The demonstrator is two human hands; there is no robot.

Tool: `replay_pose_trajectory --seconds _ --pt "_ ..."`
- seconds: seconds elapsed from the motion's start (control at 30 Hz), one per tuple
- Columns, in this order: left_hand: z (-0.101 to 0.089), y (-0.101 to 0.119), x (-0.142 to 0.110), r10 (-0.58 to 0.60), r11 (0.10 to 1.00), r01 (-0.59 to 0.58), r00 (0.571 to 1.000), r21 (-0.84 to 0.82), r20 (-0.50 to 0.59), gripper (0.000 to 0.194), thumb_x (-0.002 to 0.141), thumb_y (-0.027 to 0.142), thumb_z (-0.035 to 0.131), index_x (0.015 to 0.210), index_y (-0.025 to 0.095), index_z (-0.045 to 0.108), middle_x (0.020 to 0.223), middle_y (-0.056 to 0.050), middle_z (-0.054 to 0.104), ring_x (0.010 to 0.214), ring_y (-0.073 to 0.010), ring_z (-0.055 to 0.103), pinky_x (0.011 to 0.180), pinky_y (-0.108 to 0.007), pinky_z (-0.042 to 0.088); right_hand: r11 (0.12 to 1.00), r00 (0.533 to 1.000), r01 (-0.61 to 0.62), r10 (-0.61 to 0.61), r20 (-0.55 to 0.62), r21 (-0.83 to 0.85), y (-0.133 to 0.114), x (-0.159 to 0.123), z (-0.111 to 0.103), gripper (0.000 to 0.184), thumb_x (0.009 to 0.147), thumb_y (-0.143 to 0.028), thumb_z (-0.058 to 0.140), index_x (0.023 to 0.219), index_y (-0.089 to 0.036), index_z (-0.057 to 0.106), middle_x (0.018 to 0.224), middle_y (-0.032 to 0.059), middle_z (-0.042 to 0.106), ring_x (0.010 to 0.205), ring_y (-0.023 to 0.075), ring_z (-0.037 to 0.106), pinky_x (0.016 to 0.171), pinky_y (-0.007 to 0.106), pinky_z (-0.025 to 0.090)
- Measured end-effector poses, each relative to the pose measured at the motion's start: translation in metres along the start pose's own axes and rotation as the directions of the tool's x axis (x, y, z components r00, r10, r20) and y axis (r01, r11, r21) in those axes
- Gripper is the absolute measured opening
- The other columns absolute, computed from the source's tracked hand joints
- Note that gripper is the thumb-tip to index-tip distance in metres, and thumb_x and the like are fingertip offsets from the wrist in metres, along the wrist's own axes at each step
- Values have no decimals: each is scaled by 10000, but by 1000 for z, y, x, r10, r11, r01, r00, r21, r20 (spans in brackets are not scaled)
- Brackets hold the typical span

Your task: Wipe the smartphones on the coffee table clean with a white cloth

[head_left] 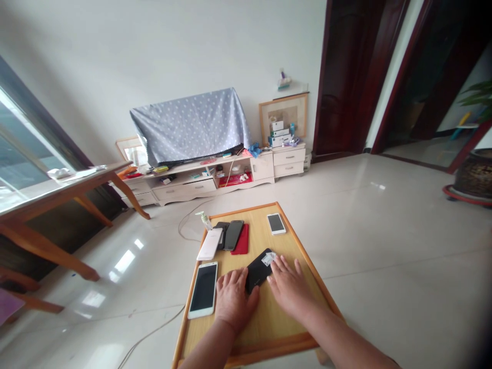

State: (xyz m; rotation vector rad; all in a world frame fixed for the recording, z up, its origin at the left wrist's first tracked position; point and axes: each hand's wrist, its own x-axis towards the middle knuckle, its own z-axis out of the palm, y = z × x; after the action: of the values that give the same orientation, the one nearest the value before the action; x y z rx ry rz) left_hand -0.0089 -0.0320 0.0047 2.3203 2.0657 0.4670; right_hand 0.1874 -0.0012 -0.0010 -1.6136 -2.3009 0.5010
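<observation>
A black smartphone (258,270) lies at an angle on the small wooden table, with a white label-like patch (268,258) near its far end. My left hand (235,297) grips the phone's near end, fingers along one side and thumb at the lower corner. Stretched out over the far right edge, my right hand (289,287) rests its fingertips against the white patch; whether they pinch it is too small to tell. Just left of my left hand lies a white-framed phone (203,289) with a dark screen.
Farther up the table (238,346) are a white phone (210,244), a dark phone (233,235), a red phone or case (242,241), a pump bottle (204,220) and a small white phone (276,224). A cable (154,330) runs over the floor; a larger table (57,192) stands left.
</observation>
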Motion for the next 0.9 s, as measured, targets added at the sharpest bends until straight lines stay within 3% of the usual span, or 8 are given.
replay_pose_trajectory --seconds 0.13,0.23,0.3,0.37,0.47,0.63,0.73,0.9 --pt "0 -2 0 7 1000 -7 1000 -7 4 526 886 490 545 1352 247 571 1341 -73 613 1252 -277 508 1094 -439 305 982 989 144 -139 -49 124 -8 -2 5 492 962 -349 442 1404 -178 571 1515 130 475 1423 296 402 1200 492 224" --pt "1 -2 0 -10 1000 10 1000 -11 5 529 876 503 555 1341 253 577 1341 -69 612 1249 -279 508 1093 -442 308 966 987 79 -42 -152 246 -3 4 -5 423 971 -323 425 1334 -223 617 1396 91 605 1254 240 578 1059 370 419" --pt "1 -2 -1 -21 1000 21 1000 -15 6 528 866 501 566 1334 257 581 1339 -67 612 1245 -281 508 1089 -444 312 956 973 3 64 -221 293 3 8 -13 394 977 -321 416 1300 -234 625 1306 77 659 1141 215 635 956 318 466" --pt "2 -2 0 -25 1000 25 1000 -19 8 527 862 494 571 1335 260 580 1337 -69 612 1247 -282 506 1084 -443 317 959 962 -34 108 -253 280 6 11 -18 349 970 -344 448 1242 -244 642 1189 65 698 1054 211 650 883 302 471" --pt "3 -2 0 -27 999 27 1000 -18 8 533 860 491 572 1341 261 576 1336 -75 611 1252 -287 501 1087 -445 315 985 970 -24 65 -236 173 2 9 -17 285 903 -403 583 1130 -247 657 1044 60 698 975 230 627 782 298 445" --pt "1 0 -1 -32 999 32 999 -15 9 530 860 491 577 1342 270 574 1334 -75 611 1249 -285 502 1091 -450 309 998 977 -13 25 -214 55 -3 10 -10 43 835 -215 602 867 -228 628 913 48 660 913 213 583 728 282 369" --pt "0 1 -2 -44 999 45 999 -16 19 532 860 491 583 1345 274 570 1336 -73 608 1254 -286 498 1091 -449 311 978 974 -23 68 -215 208 3 15 -11 61 848 -212 547 814 -225 596 863 26 649 825 180 573 660 260 339" --pt "-2 3 -2 -34 999 35 999 -21 33 546 852 487 604 1357 283 554 1341 -61 607 1256 -287 488 1087 -457 308 843 974 -104 193 -117 527 9 21 -13 125 846 -323 512 874 -236 599 713 -28 634 656 158 553 578 245 327"
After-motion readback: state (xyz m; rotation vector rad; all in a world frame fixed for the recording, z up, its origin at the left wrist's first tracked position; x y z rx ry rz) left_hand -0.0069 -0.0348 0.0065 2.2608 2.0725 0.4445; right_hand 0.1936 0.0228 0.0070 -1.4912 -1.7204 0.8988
